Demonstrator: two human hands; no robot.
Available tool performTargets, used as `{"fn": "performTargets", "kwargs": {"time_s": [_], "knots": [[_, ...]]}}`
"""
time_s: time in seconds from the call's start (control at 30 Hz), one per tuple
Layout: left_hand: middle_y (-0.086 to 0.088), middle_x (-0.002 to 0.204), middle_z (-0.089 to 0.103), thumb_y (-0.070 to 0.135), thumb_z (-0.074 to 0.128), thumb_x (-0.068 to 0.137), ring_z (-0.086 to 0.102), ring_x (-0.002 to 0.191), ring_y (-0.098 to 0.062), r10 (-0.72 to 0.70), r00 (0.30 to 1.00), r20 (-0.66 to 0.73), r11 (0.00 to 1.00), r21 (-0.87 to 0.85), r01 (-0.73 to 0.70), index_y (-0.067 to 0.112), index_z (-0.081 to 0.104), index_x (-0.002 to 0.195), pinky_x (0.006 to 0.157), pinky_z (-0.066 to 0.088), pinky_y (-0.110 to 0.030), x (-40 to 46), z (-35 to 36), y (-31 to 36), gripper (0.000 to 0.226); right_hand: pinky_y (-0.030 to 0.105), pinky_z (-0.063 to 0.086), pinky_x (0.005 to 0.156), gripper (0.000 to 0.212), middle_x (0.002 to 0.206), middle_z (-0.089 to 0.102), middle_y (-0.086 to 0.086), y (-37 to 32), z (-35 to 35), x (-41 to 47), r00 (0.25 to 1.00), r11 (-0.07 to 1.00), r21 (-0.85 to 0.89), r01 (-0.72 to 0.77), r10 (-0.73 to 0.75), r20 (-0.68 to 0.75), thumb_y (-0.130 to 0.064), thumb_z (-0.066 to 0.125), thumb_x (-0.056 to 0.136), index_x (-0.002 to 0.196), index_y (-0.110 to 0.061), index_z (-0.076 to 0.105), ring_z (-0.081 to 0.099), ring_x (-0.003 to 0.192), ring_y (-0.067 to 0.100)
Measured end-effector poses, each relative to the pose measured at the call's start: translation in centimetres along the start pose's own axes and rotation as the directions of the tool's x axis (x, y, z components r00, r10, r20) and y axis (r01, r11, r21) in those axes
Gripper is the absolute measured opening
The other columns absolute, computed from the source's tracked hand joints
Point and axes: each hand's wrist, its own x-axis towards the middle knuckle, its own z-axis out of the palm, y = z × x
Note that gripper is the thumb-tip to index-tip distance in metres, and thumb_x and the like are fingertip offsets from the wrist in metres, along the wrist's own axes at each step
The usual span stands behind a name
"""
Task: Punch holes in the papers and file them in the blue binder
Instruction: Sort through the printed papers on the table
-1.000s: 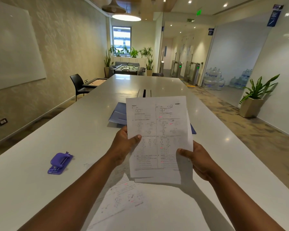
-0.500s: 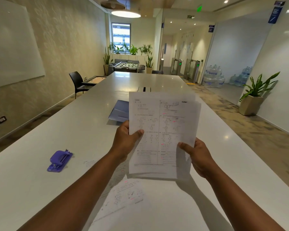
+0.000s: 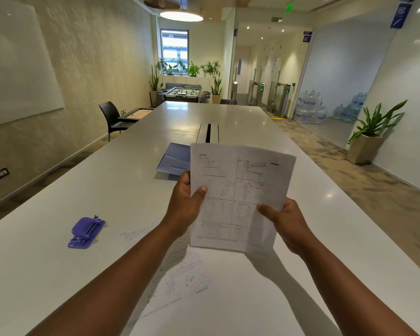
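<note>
I hold a small stack of printed papers upright above the white table. My left hand grips its left edge, thumb on the front. My right hand grips the lower right corner. Behind the stack, the blue binder lies open on the table, mostly hidden by the sheets. A purple hole punch sits on the table to the left, apart from both hands. More printed sheets lie flat on the table under my left forearm.
A cable slot runs along the table's middle beyond the binder. A black chair stands at the far left side. A potted plant stands on the floor at the right.
The top sheet and the ones behind it have slid closer into line. Both hands keep their grip and sit slightly higher and farther from me.
</note>
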Motion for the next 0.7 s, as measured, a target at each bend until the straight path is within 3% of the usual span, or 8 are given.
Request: {"fn": "performTargets", "kwargs": {"time_s": [0.13, 0.3, 0.5, 0.7], "knots": [[0.004, 0.121, 0.071, 0.018, 0.062, 0.099, 0.074, 0.101, -0.018, -0.018, 1.000, 0.014, 0.999, -0.044, 0.018, 0.025, 0.050, 0.129, 0.080, 0.063, -0.039, 0.0, 0.0, 0.0, 0.033, 0.048, 0.061, 0.088, 0.024, 0.108, 0.079, 0.001, 0.0, -0.1, 0.0, 1.000, 1.000, -0.010, 0.000, 0.000, 0.018, 0.000, 0.068, 0.093, 0.114, -0.013, 0.072, 0.074, 0.103, 0.028], [0.000, 0.129, 0.066, 0.019, 0.064, 0.098, 0.068, 0.110, -0.024, -0.179, 0.982, 0.067, 0.984, 0.014, 0.179, 0.034, 0.051, 0.121, 0.094, 0.059, -0.050, -0.4, 0.3, -1.7, 0.030, 0.054, 0.059, 0.094, 0.024, 0.109, 0.079, 0.002, 1.2, 0.3, -0.2, 0.998, 0.996, -0.066, -0.053, 0.056, 0.040, 0.000, 0.066, 0.095, 0.114, -0.013, 0.071, 0.073, 0.106, 0.029], [0.001, 0.116, 0.072, 0.026, 0.066, 0.097, 0.072, 0.101, -0.020, -0.066, 0.996, -0.065, 0.997, 0.023, 0.068, 0.017, 0.061, 0.123, 0.082, 0.063, -0.036, -0.2, 0.8, -1.5, 0.028, 0.055, 0.058, 0.095, 0.029, 0.116, 0.077, 0.003, 0.7, 0.2, 0.2, 0.999, 1.000, -0.009, 0.008, -0.008, 0.032, -0.001, 0.066, 0.095, 0.120, -0.015, 0.071, 0.071, 0.110, 0.031], [0.005, 0.115, 0.072, 0.033, 0.052, 0.104, 0.072, 0.101, -0.019, -0.093, 0.996, -0.005, 0.995, 0.023, 0.093, 0.026, 0.057, 0.124, 0.074, 0.061, -0.029, -0.4, 0.9, -2.2, 0.022, 0.056, 0.058, 0.096, 0.027, 0.112, 0.077, 0.000, 1.6, 0.5, -0.3, 0.999, 0.999, -0.026, -0.021, 0.022, 0.043, -0.005, 0.069, 0.095, 0.117, -0.019, 0.072, 0.070, 0.110, 0.030]]}}
